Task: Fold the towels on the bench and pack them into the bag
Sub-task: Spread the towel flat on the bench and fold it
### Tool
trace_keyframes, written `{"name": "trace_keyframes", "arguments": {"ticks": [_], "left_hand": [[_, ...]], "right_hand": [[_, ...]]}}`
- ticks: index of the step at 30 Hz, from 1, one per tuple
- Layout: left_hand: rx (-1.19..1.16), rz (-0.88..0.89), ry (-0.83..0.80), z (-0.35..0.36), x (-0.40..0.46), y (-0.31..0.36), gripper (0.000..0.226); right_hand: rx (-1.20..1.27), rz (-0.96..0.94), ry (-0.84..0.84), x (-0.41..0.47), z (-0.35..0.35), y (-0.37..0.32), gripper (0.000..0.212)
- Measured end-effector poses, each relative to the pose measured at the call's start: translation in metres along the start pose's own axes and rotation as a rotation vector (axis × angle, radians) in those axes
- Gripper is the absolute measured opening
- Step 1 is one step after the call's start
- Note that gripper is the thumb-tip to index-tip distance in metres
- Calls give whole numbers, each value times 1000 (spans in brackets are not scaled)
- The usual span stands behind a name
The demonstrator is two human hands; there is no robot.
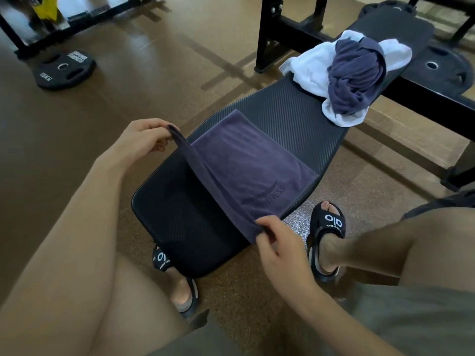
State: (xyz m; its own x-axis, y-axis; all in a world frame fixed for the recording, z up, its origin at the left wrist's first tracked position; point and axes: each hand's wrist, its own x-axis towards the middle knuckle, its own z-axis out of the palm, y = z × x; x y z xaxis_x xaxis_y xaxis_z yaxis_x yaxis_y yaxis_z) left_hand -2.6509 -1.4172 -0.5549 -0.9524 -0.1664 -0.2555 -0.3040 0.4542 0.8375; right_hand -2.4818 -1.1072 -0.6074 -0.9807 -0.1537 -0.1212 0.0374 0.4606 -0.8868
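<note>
While each hand, left hand (144, 136) and right hand (276, 242), pinches a near corner, the purple towel (246, 163) lifts off the bench (295, 116), seemingly to fold it toward the far side.

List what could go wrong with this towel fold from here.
1. The left hand and right hand pinch only the near corners of the purple towel; a slip would likely spoil the fold.
2. Its right edge lies at the edge of the bench, so it may slide off.
</note>
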Motion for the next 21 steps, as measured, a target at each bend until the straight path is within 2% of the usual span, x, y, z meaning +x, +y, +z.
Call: {"name": "trace_keyframes", "arguments": {"ticks": [2,5,10,12,17,21], "left_hand": [[49,84,32,12,11,9,20],[188,214,75,38,32,22,19],[180,269,100,83,72,29,15],[230,258,107,95,89,25,12],[332,234,136,116,106,12,10],[336,282,170,123,104,8,11]], "right_hand": [[137,120,60,9,-9,2,22],[218,224,136,31,-27,11,21],[265,315,206,78,-67,32,24],[217,354,180,98,-80,43,24],[-98,382,74,137,-94,61,26],[-216,298,118,142,-95,65,26]]}}
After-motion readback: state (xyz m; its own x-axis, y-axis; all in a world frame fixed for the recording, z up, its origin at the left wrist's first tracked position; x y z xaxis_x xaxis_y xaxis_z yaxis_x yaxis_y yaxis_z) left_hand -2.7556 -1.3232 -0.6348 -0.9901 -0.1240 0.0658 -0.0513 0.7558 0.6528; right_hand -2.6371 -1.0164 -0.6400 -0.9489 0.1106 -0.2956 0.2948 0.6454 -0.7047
